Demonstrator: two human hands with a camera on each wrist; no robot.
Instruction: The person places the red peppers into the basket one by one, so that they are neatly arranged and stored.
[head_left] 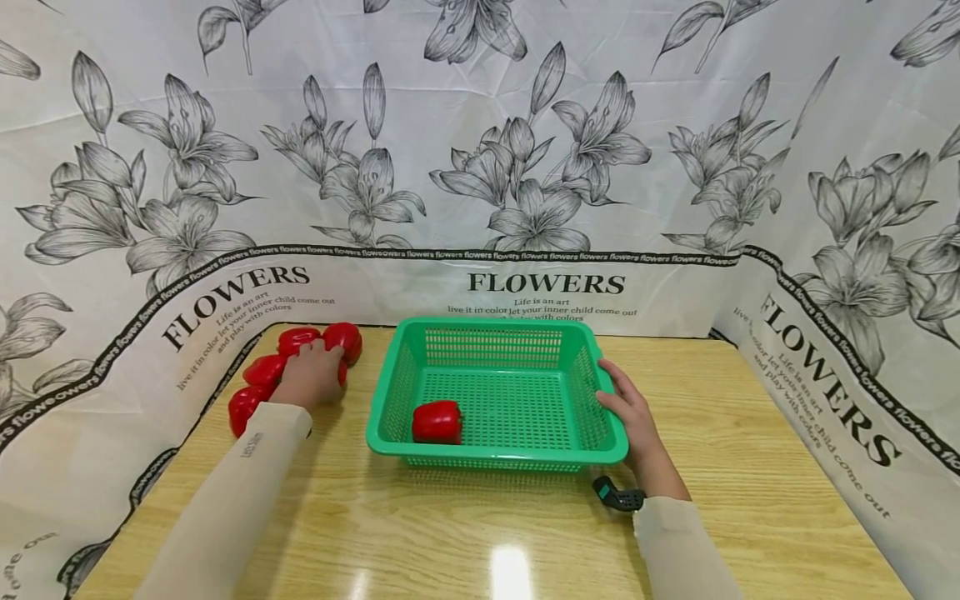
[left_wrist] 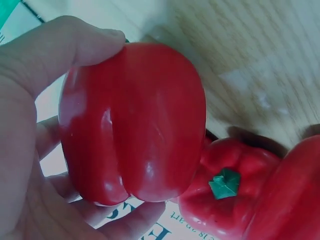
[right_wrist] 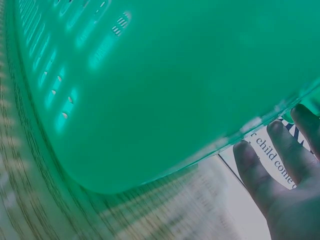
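My left hand (head_left: 311,372) grips a red bell pepper (left_wrist: 132,125) at the left of the table, thumb on one side and fingers curled round the other. Around it sit several more red bell peppers (head_left: 342,340), one showing its green stem (left_wrist: 225,183) in the left wrist view. A green plastic basket (head_left: 495,454) stands in the middle, with one red bell pepper (head_left: 437,422) lying in its near left corner. My right hand (head_left: 636,421) holds the basket's right rim, thumb over the top; its fingers (right_wrist: 252,165) reach along the outer side in the right wrist view.
The wooden table (head_left: 450,533) is bordered by a white cloth (head_left: 375,287) printed with flowers and lettering, at the back and both sides. A black strap piece (head_left: 618,496) shows by the right wrist.
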